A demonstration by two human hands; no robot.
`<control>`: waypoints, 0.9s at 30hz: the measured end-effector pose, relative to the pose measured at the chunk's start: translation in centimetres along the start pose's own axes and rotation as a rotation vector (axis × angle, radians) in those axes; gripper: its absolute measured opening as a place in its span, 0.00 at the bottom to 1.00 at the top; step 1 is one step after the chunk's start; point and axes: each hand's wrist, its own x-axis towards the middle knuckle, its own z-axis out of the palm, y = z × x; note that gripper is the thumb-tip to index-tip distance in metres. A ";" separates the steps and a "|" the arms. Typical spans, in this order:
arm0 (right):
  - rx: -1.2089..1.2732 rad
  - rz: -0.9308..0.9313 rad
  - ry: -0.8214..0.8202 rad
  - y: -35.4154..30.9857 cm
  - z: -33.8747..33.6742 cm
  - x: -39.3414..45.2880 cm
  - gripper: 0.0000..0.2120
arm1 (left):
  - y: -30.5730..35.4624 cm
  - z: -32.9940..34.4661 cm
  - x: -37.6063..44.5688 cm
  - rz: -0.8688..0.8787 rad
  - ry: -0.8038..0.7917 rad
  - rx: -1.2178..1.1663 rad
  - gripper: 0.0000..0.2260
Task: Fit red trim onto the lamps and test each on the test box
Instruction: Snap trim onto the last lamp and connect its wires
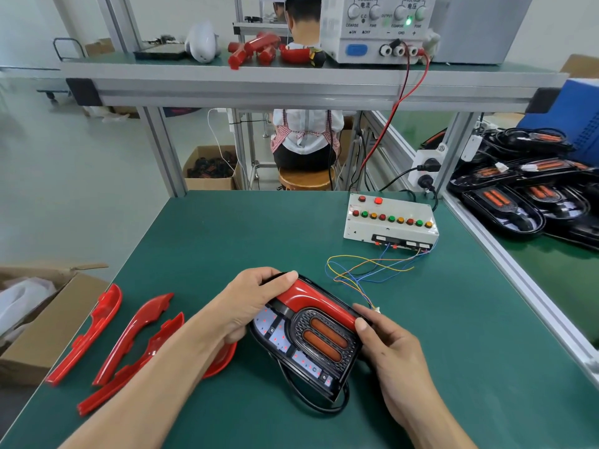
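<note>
A black lamp point(319, 343) with two orange lenses lies tilted on the green table point(453, 351), held between both hands. A red trim piece point(316, 301) sits along its upper edge. My left hand point(249, 303) grips the lamp's left end, thumb on the trim. My right hand point(385, 348) grips the right end, thumb pressing the trim's tip. Small red lights glow on the lamp's white board. Three loose red trims point(129, 338) lie to the left. The white test box point(389, 223) with coloured buttons stands behind, with thin wires point(359, 270) running toward the lamp.
An open cardboard box point(48, 319) sits at the left table edge. Several black lamps point(518, 196) pile on the right bench. A power supply point(379, 27) and red parts point(256, 50) sit on the upper shelf. A person sits on a stool point(306, 178) beyond the bench.
</note>
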 end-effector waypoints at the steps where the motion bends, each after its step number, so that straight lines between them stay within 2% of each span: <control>1: 0.000 0.000 0.002 0.0 0.0 0.0 0.11 | 0.1 0.0 0.0 0.004 -0.002 0.009 0.18; 7: 0.005 -0.004 0.015 -0.1 0.3 -0.1 0.10 | 0.4 0.0 0.0 -0.009 0.003 0.058 0.18; 11: 0.020 -0.007 0.024 -0.1 0.5 -0.1 0.10 | 0.6 0.0 0.1 -0.016 0.022 0.067 0.13; 15: -0.068 0.021 -0.017 -0.7 0.2 -0.2 0.09 | 0.2 0.3 0.1 0.019 0.067 0.099 0.12; 17: -0.217 0.010 -0.016 -1.5 0.1 -0.3 0.08 | 0.1 0.3 -0.1 0.040 0.065 0.092 0.14; 18: -0.368 -0.030 -0.003 -2.0 0.1 -0.3 0.09 | 0.2 0.2 -0.2 0.050 0.046 0.086 0.17; 20: -0.750 -0.180 0.031 -3.3 0.5 -0.3 0.18 | 0.4 0.0 -0.5 0.073 0.013 0.090 0.21; 22: -0.986 -0.339 0.016 -4.9 2.0 -0.5 0.27 | 0.5 0.1 -0.8 0.104 -0.010 0.126 0.25; 24: -1.068 -0.379 -0.063 -6.4 3.7 0.0 0.29 | 0.7 0.4 -1.1 0.123 -0.034 0.107 0.27; 27: -1.100 -0.275 -0.180 -7.8 5.7 1.7 0.24 | 1.0 0.4 -1.8 0.104 -0.105 -0.048 0.23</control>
